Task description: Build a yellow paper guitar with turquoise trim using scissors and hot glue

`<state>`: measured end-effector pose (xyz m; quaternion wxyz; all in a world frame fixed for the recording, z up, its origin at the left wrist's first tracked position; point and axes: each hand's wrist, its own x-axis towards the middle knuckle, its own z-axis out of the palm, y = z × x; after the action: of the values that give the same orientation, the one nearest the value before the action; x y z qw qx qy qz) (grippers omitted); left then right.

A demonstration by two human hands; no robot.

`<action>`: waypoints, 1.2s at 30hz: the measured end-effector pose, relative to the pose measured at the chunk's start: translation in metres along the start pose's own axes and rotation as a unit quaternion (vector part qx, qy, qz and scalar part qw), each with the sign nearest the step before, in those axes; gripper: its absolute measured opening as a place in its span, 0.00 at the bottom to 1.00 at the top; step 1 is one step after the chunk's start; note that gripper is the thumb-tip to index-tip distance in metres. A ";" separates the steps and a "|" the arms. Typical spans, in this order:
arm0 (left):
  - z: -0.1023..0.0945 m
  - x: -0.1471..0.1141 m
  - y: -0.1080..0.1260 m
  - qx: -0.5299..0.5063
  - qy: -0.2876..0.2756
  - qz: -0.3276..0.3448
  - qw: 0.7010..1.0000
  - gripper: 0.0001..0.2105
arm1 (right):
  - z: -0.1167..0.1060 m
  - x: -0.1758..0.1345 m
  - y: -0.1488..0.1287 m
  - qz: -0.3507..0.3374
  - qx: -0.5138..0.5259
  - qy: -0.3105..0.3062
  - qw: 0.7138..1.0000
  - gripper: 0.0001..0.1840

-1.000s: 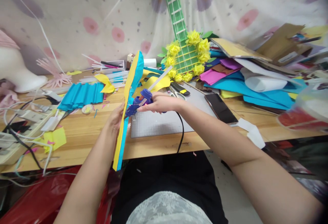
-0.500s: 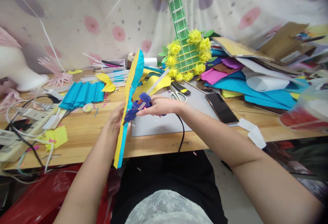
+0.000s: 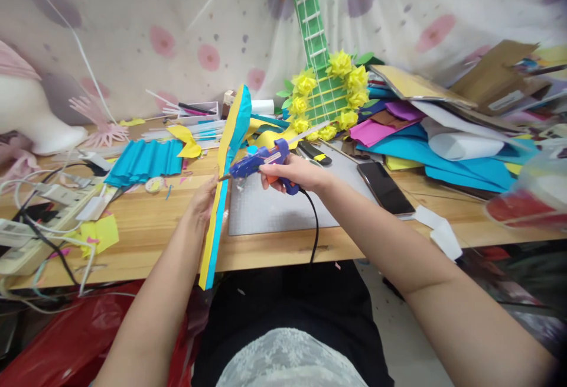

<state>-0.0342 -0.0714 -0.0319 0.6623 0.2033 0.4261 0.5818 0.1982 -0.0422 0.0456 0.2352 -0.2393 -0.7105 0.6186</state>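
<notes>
On my head view, the left hand [image 3: 204, 202] holds a long yellow-and-blue paper piece [image 3: 239, 124] upright, fingers mostly hidden behind its yellow face. The right hand [image 3: 296, 172] is wrapped around a blue glue gun [image 3: 257, 161], its nozzle at the piece's edge just above the left hand; I can't tell if they touch. Behind, a small white tray [image 3: 195, 119] contains pens [image 3: 194, 107]. At far right I see a translucent container [image 3: 525, 177], red low down, its contents unclear.
</notes>
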 end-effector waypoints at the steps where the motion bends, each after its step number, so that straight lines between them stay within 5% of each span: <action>1: -0.002 0.000 0.000 0.005 -0.001 -0.012 1.000 0.03 | -0.004 -0.002 0.004 -0.005 0.021 0.020 1.000 0.23; 4: -0.007 -0.001 0.000 0.023 -0.017 -0.006 1.000 0.05 | -0.019 -0.011 0.017 -0.005 0.049 0.113 0.992 0.22; 7: -0.008 -0.002 0.001 0.039 -0.023 0.031 0.998 0.05 | -0.042 -0.023 0.031 -0.005 0.023 0.273 0.962 0.20; 13: -0.011 0.002 0.004 0.019 0.004 0.144 0.989 0.09 | -0.096 -0.049 0.071 0.076 -0.136 0.537 0.829 0.23; 17: -0.016 0.006 0.005 0.002 0.024 0.178 0.984 0.10 | -0.107 -0.060 0.096 0.167 -0.245 0.546 0.783 0.27; 21: -0.021 0.011 0.004 -0.020 0.040 0.179 0.983 0.09 | -0.106 -0.063 0.104 0.183 -0.292 0.542 0.766 0.28; 26: -0.023 0.013 0.003 -0.006 0.032 0.171 0.985 0.08 | -0.112 -0.065 0.104 0.236 -0.307 0.597 0.702 0.29; 33: -0.017 0.008 0.001 -0.004 0.044 0.185 0.982 0.16 | -0.116 -0.065 0.103 0.272 -0.320 0.543 0.727 0.29; 36: -0.014 0.006 0.000 -0.013 0.060 0.210 0.976 0.19 | -0.110 -0.075 0.097 0.286 -0.336 0.545 0.714 0.32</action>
<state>-0.0460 -0.0689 -0.0413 0.5009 0.2441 0.4054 0.7247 0.3301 0.0067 -0.0395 0.2978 -0.7895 -0.5182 0.1396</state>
